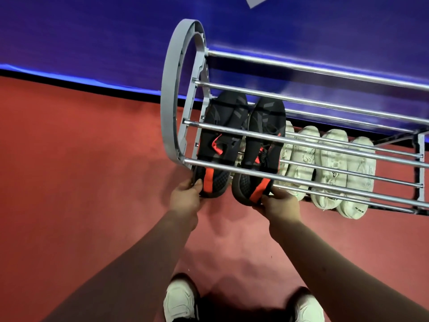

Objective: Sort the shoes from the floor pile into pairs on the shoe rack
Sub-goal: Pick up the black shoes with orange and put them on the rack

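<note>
Two black sneakers with orange heel tabs lie side by side on a middle shelf of the shoe rack (169, 108), toes toward the wall. My left hand (185, 196) grips the heel of the left black sneaker (220, 135). My right hand (277, 202) grips the heel of the right black sneaker (262, 140). Both heels stick out past the front rail. Several white sneakers (334, 168) sit in a row on the shelf below, to the right, partly hidden behind the chrome bars.
The rack has grey oval end frames and chrome rails (325, 70), and stands against a blue wall (92, 38). Red floor (81, 159) spreads to the left and in front. My own white shoes (180, 298) are at the bottom edge.
</note>
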`<state>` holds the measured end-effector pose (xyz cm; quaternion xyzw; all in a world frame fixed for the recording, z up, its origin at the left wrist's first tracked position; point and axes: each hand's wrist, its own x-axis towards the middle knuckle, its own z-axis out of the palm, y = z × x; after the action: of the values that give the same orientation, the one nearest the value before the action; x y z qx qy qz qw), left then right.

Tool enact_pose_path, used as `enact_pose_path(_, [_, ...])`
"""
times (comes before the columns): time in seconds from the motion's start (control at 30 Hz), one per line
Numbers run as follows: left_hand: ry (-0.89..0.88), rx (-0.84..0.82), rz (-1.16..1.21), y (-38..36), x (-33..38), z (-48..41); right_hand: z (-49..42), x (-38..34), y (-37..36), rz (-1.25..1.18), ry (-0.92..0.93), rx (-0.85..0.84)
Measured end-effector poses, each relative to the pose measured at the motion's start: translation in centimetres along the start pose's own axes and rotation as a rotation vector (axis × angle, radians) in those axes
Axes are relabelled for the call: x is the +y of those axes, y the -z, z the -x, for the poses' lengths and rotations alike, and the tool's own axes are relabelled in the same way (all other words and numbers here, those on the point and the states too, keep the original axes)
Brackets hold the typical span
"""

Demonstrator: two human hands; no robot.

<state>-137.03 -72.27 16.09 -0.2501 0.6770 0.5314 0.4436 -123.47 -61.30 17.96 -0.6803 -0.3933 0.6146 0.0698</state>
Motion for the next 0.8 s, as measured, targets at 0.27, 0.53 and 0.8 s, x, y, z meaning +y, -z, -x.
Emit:
enact_pose_path(0.27, [0.055, 0.07, 0.066, -0.4, -0.6, -0.4, -1.2, -0.2, -1.0, 0.283, 0.012, -0.047])
enact_pose_path(0.53, [0.025, 0.025, -0.092, 0.0, 0.3, 1.1, 0.5, -0.4, 1.8, 0.207, -0.117, -0.239])
enact_pose_path(0.8, [0.121, 0.135, -0.33, -0.5, 0.4, 5.9, 3.9, -0.6, 4.7, 0.219, -0.188, -0.249])
